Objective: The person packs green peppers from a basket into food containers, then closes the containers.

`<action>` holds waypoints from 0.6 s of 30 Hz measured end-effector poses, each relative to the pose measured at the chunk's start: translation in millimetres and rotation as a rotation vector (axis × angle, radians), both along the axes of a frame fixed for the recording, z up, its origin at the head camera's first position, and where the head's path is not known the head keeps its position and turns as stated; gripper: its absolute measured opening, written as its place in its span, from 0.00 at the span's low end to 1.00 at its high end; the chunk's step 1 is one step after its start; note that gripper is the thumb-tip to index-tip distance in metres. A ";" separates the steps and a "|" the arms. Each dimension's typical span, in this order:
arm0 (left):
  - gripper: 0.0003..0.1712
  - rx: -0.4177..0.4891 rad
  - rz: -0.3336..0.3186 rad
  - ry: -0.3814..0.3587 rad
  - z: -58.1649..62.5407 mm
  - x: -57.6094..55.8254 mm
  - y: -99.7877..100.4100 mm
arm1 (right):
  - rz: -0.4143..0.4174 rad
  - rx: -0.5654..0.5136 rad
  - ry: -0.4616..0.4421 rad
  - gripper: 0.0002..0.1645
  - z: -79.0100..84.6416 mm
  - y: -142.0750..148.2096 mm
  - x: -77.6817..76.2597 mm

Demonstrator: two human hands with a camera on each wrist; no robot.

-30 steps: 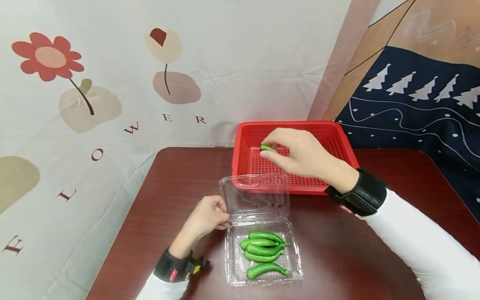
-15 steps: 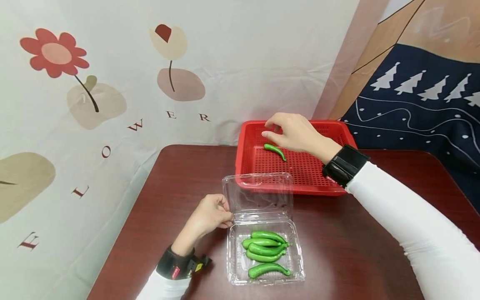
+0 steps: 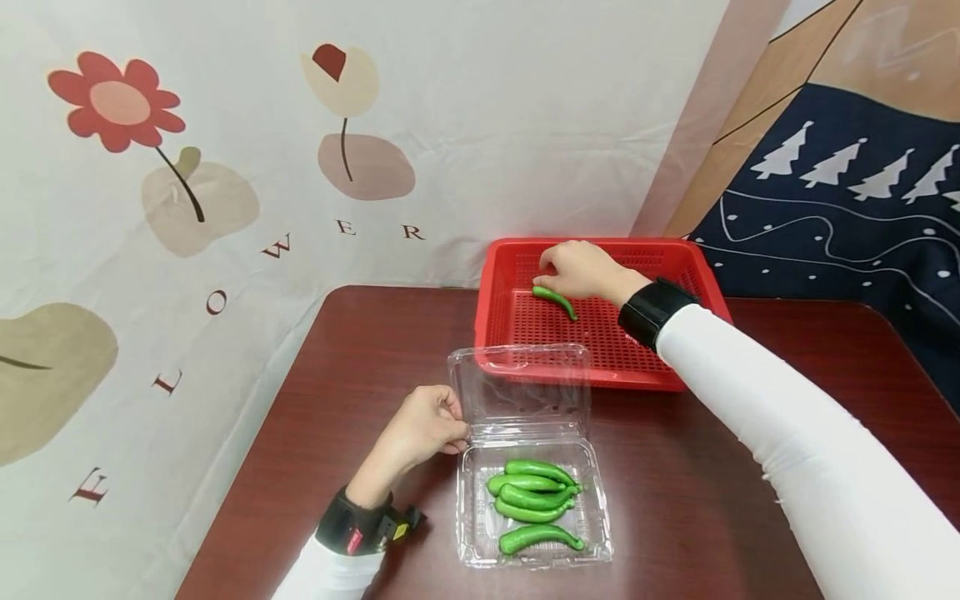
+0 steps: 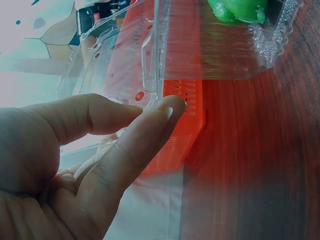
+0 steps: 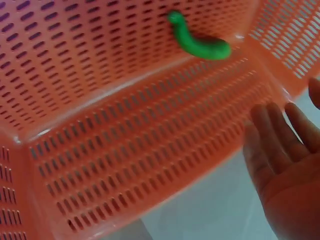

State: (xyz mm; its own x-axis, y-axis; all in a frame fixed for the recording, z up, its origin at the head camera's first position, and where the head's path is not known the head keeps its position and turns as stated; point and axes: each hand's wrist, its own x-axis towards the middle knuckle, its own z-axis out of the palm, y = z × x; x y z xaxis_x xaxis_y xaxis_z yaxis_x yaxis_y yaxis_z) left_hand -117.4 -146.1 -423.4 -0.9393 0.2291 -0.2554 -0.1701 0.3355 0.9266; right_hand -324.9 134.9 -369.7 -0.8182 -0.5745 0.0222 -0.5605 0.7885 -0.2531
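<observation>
A clear plastic clamshell box (image 3: 596,500) lies with its lid raised, several green chili peppers (image 3: 536,497) in its base. My left hand (image 3: 423,425) pinches the box at its left side, by the hinge; the left wrist view shows thumb and fingertip meeting at the clear edge. One more green chili pepper (image 3: 557,303) rests in the red basket (image 3: 600,382). Over the basket is my right hand (image 3: 581,271), holding nothing, its fingertips near that pepper. In the right wrist view its fingers are extended, apart from the pepper (image 5: 200,45).
The basket stands at the back of the dark red wooden table (image 3: 360,350), against a printed cloth (image 3: 450,108). Directly behind the box, the raised clear lid (image 3: 521,387) overlaps the basket's front rim in the head view.
My right hand has drawn back off the pepper and then lowered into the basket near it. The pepper seems to lie in the same place. My left hand keeps its pinch on the box.
</observation>
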 end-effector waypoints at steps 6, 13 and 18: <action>0.09 -0.004 0.003 -0.004 -0.7 -0.6 1.5 | -0.007 0.184 -0.094 0.15 -20.9 1.5 -7.3; 0.09 0.004 0.006 -0.016 -1.9 -0.6 1.7 | -0.013 0.297 -0.111 0.09 -38.2 4.9 -11.8; 0.09 0.004 0.005 -0.030 -2.2 0.2 1.4 | -0.025 0.312 -0.111 0.10 -46.9 6.4 -14.1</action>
